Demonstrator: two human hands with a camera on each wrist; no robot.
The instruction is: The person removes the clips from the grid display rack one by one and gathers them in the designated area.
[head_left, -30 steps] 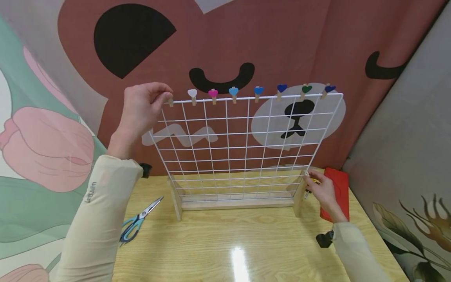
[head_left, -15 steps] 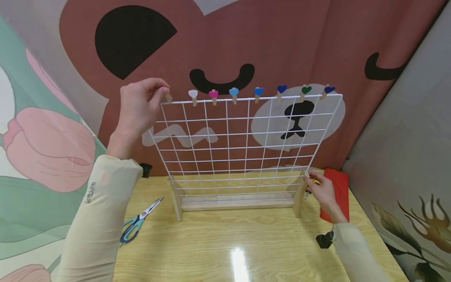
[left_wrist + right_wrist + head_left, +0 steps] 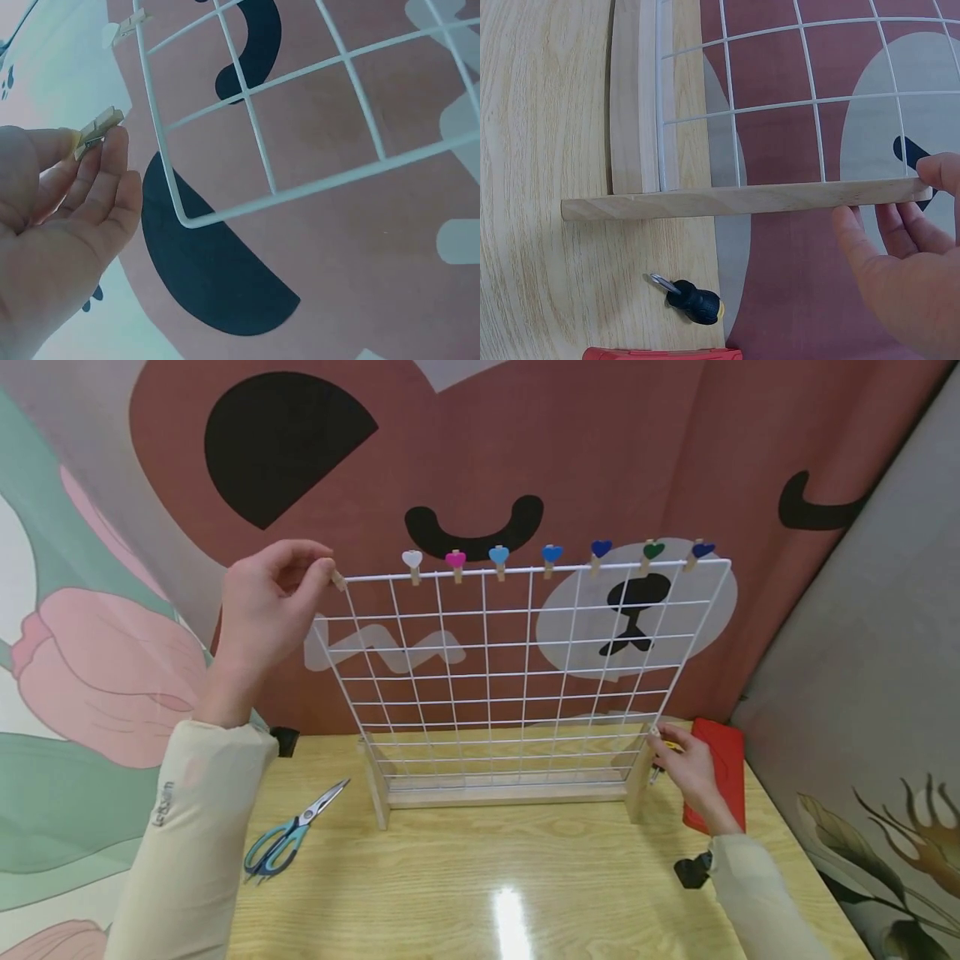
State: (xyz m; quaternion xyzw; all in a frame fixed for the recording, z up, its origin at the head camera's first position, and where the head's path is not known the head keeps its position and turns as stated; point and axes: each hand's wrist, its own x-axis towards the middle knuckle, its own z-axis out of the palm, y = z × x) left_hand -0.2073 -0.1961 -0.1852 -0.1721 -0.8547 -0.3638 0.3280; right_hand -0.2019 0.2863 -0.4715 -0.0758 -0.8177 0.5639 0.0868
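My left hand (image 3: 258, 610) is at the upper left corner of a white wire grid panel (image 3: 486, 646). Between thumb and fingers it pinches a small wooden clothespin (image 3: 97, 133), which the left wrist view shows apart from the wire. Several clothespins with coloured hearts, such as a pink one (image 3: 455, 561) and a white one (image 3: 412, 560), sit along the panel's top wire. A wooden base (image 3: 506, 795) with two side posts holds the panel upright. My right hand (image 3: 686, 767) grips the upper end of the right post (image 3: 742, 201), thumb on one side and fingers on the other.
Scissors with blue handles (image 3: 281, 843) lie on the wooden table (image 3: 450, 868) left of the stand. To the right are a stubby screwdriver (image 3: 694, 301) and a red case (image 3: 723, 777). A patterned curtain (image 3: 600, 435) hangs close behind the panel.
My left hand has moved left with the clothespin, from the top wire to just beside the corner, and its forearm has shifted left and down. The right hand stays on the post.
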